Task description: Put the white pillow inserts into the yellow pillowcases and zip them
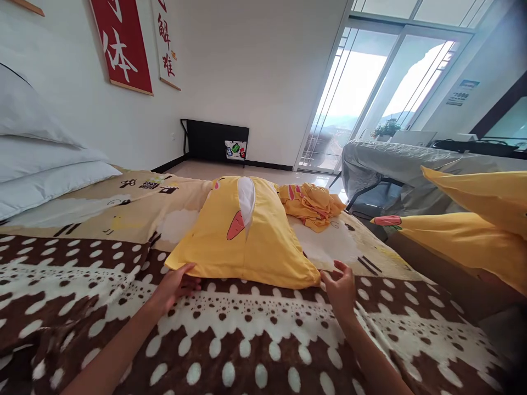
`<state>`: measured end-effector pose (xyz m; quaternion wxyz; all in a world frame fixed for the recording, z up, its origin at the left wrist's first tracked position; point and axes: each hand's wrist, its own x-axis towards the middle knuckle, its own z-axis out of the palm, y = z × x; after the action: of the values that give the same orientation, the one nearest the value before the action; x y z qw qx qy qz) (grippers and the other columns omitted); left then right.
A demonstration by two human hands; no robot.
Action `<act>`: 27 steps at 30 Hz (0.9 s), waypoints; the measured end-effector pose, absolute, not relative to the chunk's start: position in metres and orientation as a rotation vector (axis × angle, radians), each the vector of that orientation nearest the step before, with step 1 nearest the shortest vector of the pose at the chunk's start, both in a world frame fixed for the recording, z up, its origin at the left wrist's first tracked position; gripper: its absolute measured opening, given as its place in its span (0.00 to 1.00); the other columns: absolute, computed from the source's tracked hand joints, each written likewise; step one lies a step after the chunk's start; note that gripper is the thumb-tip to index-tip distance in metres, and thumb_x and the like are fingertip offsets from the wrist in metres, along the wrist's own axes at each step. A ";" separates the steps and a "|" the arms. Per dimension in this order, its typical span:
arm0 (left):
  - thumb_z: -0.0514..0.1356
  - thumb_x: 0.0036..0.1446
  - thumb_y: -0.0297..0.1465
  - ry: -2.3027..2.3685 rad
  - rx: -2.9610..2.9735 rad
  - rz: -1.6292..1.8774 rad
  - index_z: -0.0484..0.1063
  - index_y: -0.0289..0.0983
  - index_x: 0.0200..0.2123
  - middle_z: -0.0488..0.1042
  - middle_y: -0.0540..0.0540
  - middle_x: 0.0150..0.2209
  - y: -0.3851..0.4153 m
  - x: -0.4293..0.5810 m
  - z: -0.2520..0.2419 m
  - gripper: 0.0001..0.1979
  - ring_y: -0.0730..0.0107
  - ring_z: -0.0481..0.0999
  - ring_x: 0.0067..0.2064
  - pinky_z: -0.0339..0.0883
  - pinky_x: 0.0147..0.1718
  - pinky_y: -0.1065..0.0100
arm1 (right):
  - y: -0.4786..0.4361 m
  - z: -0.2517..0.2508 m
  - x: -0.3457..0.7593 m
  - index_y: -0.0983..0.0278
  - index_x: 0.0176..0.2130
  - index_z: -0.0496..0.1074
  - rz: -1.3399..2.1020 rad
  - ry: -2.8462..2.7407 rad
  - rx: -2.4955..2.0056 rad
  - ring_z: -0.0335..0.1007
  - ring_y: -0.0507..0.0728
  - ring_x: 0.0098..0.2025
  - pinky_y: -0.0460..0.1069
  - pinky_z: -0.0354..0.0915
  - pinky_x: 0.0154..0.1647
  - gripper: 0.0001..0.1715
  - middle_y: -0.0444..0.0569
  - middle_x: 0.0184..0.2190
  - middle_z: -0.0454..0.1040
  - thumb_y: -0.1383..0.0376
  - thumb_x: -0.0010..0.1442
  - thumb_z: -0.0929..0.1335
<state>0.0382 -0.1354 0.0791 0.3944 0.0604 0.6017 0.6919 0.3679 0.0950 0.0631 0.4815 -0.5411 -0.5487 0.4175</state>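
A yellow pillow (222,247) lies flat on the bed before me, its cover printed with a carrot. White inner fabric (246,200) shows through a slit in the cover. At the pillow's near left corner, my left hand (175,288) touches the edge with its fingers apart. My right hand (341,288) is at the near right corner, thumb side against the cloth and the other fingers spread. Behind the pillow, to the right, sits a crumpled heap of yellow pillowcases (315,204).
A brown and cream patterned blanket (242,351) covers the bed. White pillows (49,181) are stacked at the left. More yellow pillows (465,236) lie at the right, beside a table under a grey cover (370,156). A black panel (209,140) stands against the far wall.
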 end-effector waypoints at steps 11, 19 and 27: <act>0.52 0.61 0.30 2.468 2.000 0.592 0.71 0.35 0.45 0.72 0.38 0.48 -0.064 0.036 0.055 0.12 0.55 0.69 0.51 0.62 0.49 0.58 | 0.031 0.084 0.230 0.66 0.41 0.73 0.023 -2.736 -0.850 0.67 0.61 0.48 0.54 0.60 0.49 0.13 0.56 0.44 0.74 0.72 0.63 0.60; 0.45 0.66 0.34 2.469 1.897 0.466 0.73 0.34 0.42 0.73 0.39 0.44 -0.056 0.030 0.054 0.18 0.58 0.71 0.48 0.63 0.47 0.60 | 0.063 0.054 0.219 0.63 0.41 0.74 0.058 -2.754 -1.002 0.68 0.57 0.48 0.48 0.60 0.46 0.13 0.52 0.44 0.75 0.67 0.64 0.61; 0.56 0.56 0.31 2.361 1.894 0.384 0.74 0.36 0.39 0.74 0.40 0.43 -0.036 0.013 0.070 0.10 0.58 0.72 0.48 0.62 0.45 0.64 | 0.081 0.074 0.197 0.67 0.36 0.76 0.069 -2.837 -1.047 0.71 0.61 0.45 0.50 0.60 0.43 0.12 0.59 0.40 0.76 0.69 0.59 0.63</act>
<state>0.0131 -0.0364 0.0701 0.0454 0.6201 0.7731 0.1256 0.1966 0.0811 0.0741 0.0584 -0.3455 -0.9363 0.0226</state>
